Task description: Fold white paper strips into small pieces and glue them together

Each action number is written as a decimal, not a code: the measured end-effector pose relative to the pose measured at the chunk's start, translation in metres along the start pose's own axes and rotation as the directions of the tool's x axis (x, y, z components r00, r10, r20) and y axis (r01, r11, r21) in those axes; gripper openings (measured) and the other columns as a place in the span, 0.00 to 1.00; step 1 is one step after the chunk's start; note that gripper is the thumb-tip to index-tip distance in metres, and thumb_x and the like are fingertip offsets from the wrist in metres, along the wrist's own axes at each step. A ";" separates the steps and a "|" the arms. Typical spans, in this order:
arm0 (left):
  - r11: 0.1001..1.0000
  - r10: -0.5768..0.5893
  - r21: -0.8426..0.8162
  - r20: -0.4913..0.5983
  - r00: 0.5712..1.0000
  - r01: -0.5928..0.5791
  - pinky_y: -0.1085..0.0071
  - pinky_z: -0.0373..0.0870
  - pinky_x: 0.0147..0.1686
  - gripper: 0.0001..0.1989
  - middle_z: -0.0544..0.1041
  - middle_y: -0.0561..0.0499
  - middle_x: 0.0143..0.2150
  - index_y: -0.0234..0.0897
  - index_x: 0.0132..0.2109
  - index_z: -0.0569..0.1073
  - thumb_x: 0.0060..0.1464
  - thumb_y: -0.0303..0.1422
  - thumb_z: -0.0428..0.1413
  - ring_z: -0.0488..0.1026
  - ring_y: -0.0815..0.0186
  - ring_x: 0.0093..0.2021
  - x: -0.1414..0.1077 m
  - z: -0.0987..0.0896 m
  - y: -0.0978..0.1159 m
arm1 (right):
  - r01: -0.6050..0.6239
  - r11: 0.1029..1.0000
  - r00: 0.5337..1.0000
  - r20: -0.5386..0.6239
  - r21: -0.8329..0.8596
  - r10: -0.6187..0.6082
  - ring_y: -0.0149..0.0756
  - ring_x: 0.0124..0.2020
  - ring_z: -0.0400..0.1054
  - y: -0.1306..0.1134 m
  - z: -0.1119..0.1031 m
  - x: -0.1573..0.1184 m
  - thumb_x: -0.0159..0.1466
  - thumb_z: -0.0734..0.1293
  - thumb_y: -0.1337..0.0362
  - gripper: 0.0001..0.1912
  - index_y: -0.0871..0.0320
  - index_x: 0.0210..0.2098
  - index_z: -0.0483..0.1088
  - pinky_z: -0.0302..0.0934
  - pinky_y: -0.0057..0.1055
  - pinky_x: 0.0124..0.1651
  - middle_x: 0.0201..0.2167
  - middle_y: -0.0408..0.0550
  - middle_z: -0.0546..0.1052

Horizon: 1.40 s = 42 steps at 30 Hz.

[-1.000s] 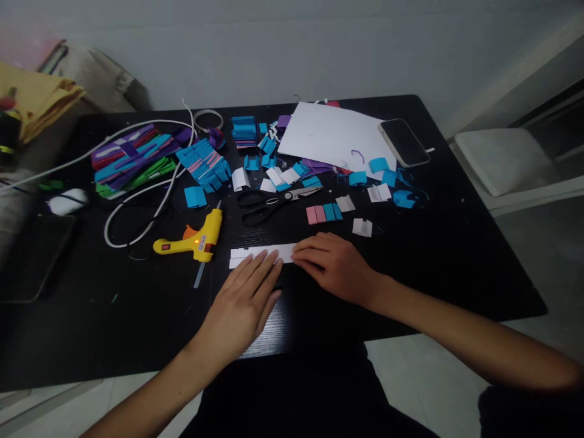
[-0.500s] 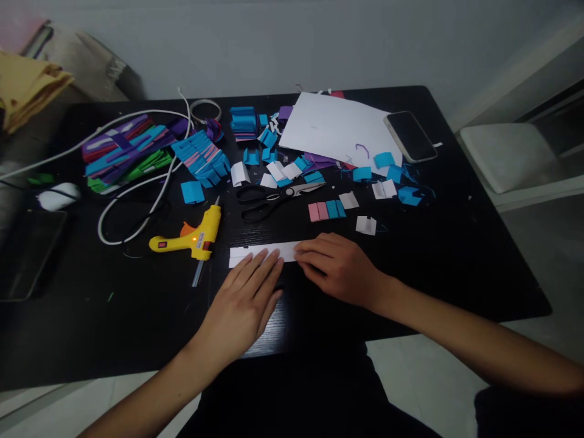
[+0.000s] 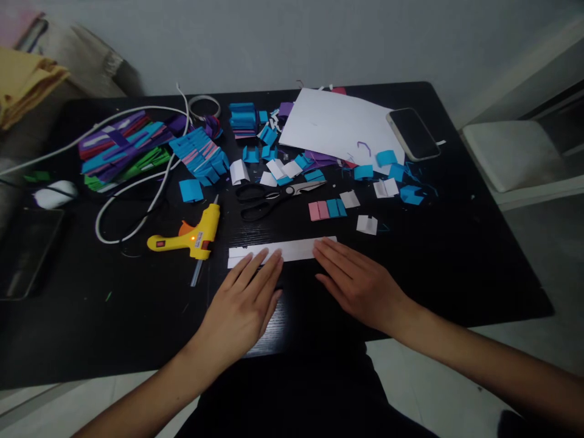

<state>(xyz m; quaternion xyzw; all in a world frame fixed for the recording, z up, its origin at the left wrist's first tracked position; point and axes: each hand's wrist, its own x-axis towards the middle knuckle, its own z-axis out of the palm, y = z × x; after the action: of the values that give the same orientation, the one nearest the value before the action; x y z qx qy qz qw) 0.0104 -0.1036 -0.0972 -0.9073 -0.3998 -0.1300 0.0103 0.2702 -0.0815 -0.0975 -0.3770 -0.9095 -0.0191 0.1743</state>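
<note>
A long folded strip of white paper (image 3: 298,250) lies flat on the black table in front of me. My left hand (image 3: 245,302) rests with outstretched fingertips on the strip's left part. Near the right end, the fingertips of my right hand (image 3: 358,278) lie on the paper, fingers extended and the thumb lower down. To the left of the strip is a yellow hot glue gun (image 3: 189,240) with its orange light on and a glue stick poking out. Black-handled scissors (image 3: 278,196) lie open beyond the strip, beside folded pink and blue paper pieces (image 3: 327,210).
Small blue and white paper pieces (image 3: 385,188) are scattered over the far right. A white sheet (image 3: 335,125) and a phone (image 3: 414,134) lie behind them. Bundled coloured strips (image 3: 125,146) and a looped white cable (image 3: 101,210) occupy the left. A dark tablet-like object (image 3: 30,252) sits at the left edge.
My right hand has slid right along the white strip towards its right end, and its fingers have straightened from a bent pose. My left hand has stayed in place.
</note>
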 end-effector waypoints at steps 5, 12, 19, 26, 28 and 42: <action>1.000 0.006 -0.006 0.003 1.000 -0.006 0.50 0.67 0.66 0.22 0.71 0.38 0.69 0.22 0.66 0.69 0.69 0.29 0.53 0.69 0.48 0.68 -0.001 0.002 0.000 | -0.039 0.999 0.999 0.018 -0.032 0.040 0.52 0.63 0.71 -0.003 -0.001 -0.006 0.74 0.64 0.68 0.19 0.74 0.60 0.71 0.72 0.46 0.64 0.61 0.64 0.75; 1.000 0.015 -0.011 0.006 1.000 -0.015 0.51 0.66 0.67 0.23 0.71 0.36 0.69 0.21 0.67 0.68 0.68 0.27 0.54 0.68 0.48 0.69 -0.001 0.003 0.002 | -0.008 0.996 1.000 -0.007 0.090 0.009 0.52 0.68 0.66 -0.021 0.003 0.002 0.71 0.63 0.74 0.20 0.77 0.61 0.70 0.67 0.45 0.68 0.63 0.67 0.73; 1.000 0.022 0.007 0.000 1.000 -0.022 0.51 0.68 0.66 0.23 0.71 0.37 0.68 0.21 0.66 0.68 0.68 0.28 0.53 0.68 0.49 0.68 -0.001 0.003 0.001 | -0.038 0.984 0.998 0.053 0.172 0.030 0.51 0.68 0.66 -0.025 0.007 0.001 0.73 0.65 0.66 0.23 0.73 0.64 0.69 0.67 0.47 0.68 0.64 0.67 0.72; 1.000 0.019 0.012 0.008 1.000 -0.019 0.52 0.68 0.66 0.23 0.71 0.38 0.68 0.22 0.66 0.68 0.68 0.28 0.54 0.69 0.49 0.68 -0.001 0.002 0.001 | -0.062 0.993 0.998 0.015 0.100 0.061 0.50 0.63 0.72 -0.024 0.002 0.002 0.74 0.64 0.64 0.20 0.73 0.59 0.73 0.72 0.43 0.64 0.60 0.64 0.76; 1.000 0.014 0.007 -0.003 1.000 -0.014 0.52 0.67 0.66 0.23 0.72 0.38 0.68 0.23 0.66 0.69 0.68 0.28 0.54 0.69 0.49 0.68 -0.002 0.002 0.001 | -0.067 0.994 0.998 0.006 0.091 0.067 0.50 0.62 0.73 -0.024 0.001 0.000 0.74 0.64 0.64 0.20 0.73 0.59 0.73 0.73 0.43 0.62 0.60 0.64 0.77; 1.000 0.001 0.011 0.016 1.000 -0.001 0.51 0.68 0.65 0.23 0.72 0.38 0.68 0.25 0.67 0.68 0.69 0.30 0.52 0.69 0.49 0.67 -0.006 -0.002 -0.004 | -0.083 0.993 0.996 -0.010 0.085 0.084 0.48 0.62 0.73 -0.021 0.000 -0.003 0.73 0.65 0.66 0.18 0.70 0.59 0.73 0.73 0.42 0.63 0.59 0.62 0.77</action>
<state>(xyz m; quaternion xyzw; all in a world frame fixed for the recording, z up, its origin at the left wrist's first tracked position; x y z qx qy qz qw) 0.0032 -0.1052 -0.0967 -0.9083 -0.4003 -0.1205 0.0121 0.2577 -0.0986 -0.0964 -0.4069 -0.8916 0.0243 0.1970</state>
